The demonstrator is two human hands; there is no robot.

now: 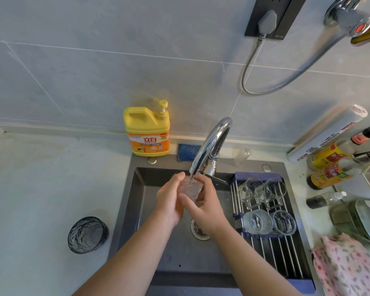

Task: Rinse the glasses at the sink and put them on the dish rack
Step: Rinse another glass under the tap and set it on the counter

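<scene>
Under the faucet [209,146], over the dark sink [141,189]: a small clear glass [190,189], mouth tipped up to the spout to catch the water. Left hand [169,201] wrapped round the glass from the side away from the dish rack [271,248], fingers curled and closed on it. Right hand [203,206] closed on it too, from the rack side, thumb across the front. Two hands likely for a safe hold, wet glass being slippery. Held right above the drain [198,230], so spills go straight down.

On the dish rack, beside the faucet and across the sink's right side: four clear glasses, already put there. Two handled ones [261,191] nearer the faucet, lying on their sides, two ribbed ones [269,222] farther from it, probably placed to let water drip off into the sink.

Far from the faucet, on the counter to the left of the sink: one dark bumpy glass [88,233], upright and dry-looking, not rinsed yet by the look of it. Probably next in line.

Just behind the sink, left of the faucet: a yellow dish soap jug [147,133], close for easy reach.
</scene>
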